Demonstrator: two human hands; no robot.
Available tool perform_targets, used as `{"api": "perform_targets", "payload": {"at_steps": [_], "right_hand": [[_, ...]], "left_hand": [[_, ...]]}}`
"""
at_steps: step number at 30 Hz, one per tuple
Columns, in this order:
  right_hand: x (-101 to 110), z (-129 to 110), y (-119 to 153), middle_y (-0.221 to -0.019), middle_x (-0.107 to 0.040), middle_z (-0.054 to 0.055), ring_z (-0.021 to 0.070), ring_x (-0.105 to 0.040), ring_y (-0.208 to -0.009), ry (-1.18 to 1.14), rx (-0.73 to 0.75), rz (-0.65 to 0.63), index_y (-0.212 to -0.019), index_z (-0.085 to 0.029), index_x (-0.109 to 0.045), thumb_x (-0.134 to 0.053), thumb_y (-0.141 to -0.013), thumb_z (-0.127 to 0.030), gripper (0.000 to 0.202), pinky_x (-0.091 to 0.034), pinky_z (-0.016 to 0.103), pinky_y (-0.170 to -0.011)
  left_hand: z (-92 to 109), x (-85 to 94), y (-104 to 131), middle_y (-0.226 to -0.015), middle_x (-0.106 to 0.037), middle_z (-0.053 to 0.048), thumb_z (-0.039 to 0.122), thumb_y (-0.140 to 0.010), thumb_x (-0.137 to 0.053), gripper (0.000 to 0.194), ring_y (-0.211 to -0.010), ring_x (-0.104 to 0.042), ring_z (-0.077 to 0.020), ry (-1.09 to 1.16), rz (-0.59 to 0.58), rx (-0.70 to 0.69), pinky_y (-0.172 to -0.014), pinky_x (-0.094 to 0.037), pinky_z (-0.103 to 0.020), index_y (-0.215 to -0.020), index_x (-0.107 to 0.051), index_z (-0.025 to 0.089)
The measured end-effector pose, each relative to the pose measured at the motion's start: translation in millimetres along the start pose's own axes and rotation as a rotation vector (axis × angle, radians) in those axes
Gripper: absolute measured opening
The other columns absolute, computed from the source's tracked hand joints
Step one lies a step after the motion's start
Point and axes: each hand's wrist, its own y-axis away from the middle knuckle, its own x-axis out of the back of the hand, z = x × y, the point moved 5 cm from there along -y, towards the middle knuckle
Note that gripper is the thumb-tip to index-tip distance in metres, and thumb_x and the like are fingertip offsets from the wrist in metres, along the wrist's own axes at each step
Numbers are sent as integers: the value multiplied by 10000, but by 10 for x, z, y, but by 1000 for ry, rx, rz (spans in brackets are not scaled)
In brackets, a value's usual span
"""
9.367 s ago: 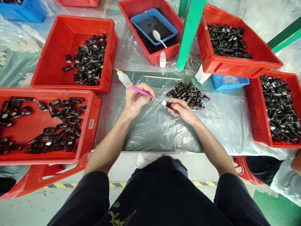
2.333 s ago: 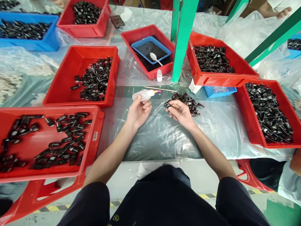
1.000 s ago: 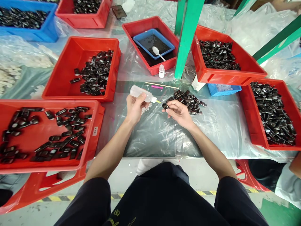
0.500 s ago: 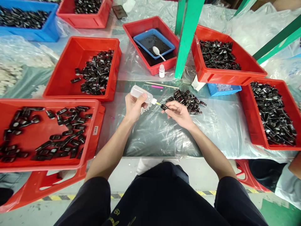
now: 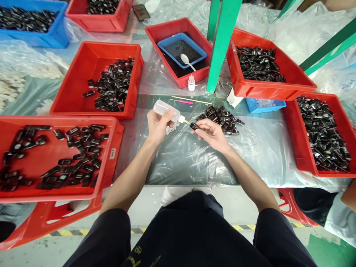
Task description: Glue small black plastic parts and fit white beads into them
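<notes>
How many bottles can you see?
2: a translucent plastic squeeze bottle in the left hand, and a small white bottle standing near the green metal post. Some may be hidden.

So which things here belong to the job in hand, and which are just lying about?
Job: yellow-tipped bottle, in the left hand; black piece, in the right hand; probably the pile of black pieces and pink-handled tool, both close by.

Seemingly lying about, untouched: wooden stick; small upright bottle; white spoon.

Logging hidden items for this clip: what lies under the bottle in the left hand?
Below the bottle, past the left hand's fingers, small white bits show on the table. Bottle and hand cover the rest, so how far the bits spread cannot be seen.
</notes>
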Motion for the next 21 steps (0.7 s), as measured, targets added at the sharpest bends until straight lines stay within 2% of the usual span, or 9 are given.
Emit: {"api": "perform_targets", "payload": {"at_steps": [13, 21], "right_hand": [[-1, 9, -3, -964, -816, 80, 149, -694, -754, -1, 5, -9, -1061, -202, -643, -807, -889, -656, 512, -567, 275, -649], [1, -1, -7, -910, -782, 47, 126, -642, -691, -24, 5, 13, -1054, -215, -630, -831, -863, -662, 526, -528, 256, -601]], "left_hand": [[36, -22, -1, -525, -537, 32, 707, -610, -943, 605, -383, -401, -52, -29, -5, -70, -385, -306, -225, -697, -674, 173], [70, -15, 37, -538, -550, 34, 726, -651, -918, 601, -391, -413, -58, -94, 14, -104, -399, -312, -228, -713, -662, 185]]}}
